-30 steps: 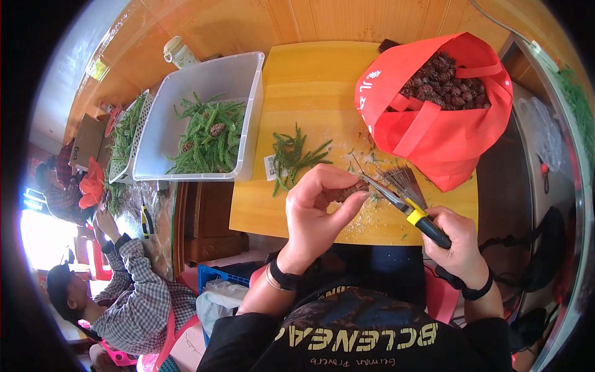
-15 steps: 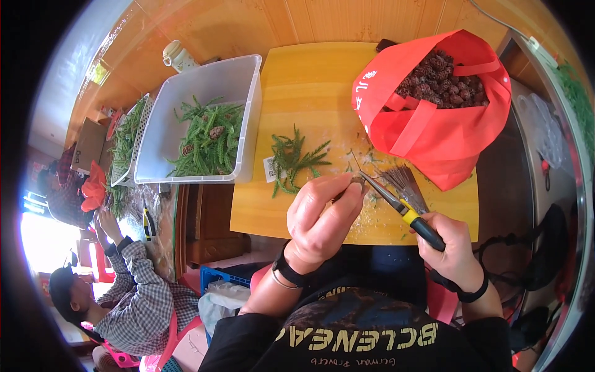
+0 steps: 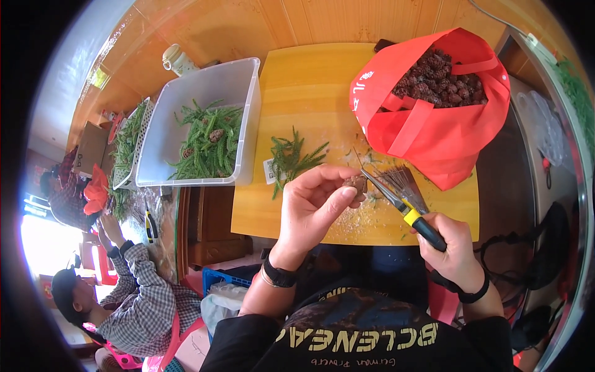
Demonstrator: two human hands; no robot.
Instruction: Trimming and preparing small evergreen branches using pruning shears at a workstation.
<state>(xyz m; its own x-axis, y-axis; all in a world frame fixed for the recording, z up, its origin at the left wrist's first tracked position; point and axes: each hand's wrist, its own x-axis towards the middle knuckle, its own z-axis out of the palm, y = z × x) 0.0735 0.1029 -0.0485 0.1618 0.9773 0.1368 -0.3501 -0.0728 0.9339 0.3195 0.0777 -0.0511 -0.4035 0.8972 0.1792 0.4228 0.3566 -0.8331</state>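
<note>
Head view: my left hand (image 3: pixel 315 208) pinches a pine cone (image 3: pixel 355 183) between thumb and fingers; my right hand (image 3: pixel 449 243) is wrapped around pliers (image 3: pixel 411 216) (yellow and black), tips just beside the cone. Beyond my left lies a green sprig (image 3: pixel 290 156).

"What is the wall (image 3: pixel 365 18) made of?"
"Orange-brown wood."
"Where is it brightest?"
"Far left, in the white light (image 3: pixel 49 245)."
"What furniture is there?"
"A yellow table (image 3: pixel 304 77) and a brown wood cupboard (image 3: pixel 218 217)."

pine cone (image 3: pixel 354 184) partly hidden by left fingers (image 3: pixel 330 172), shirt (image 3: pixel 359 344) cut off below
</note>
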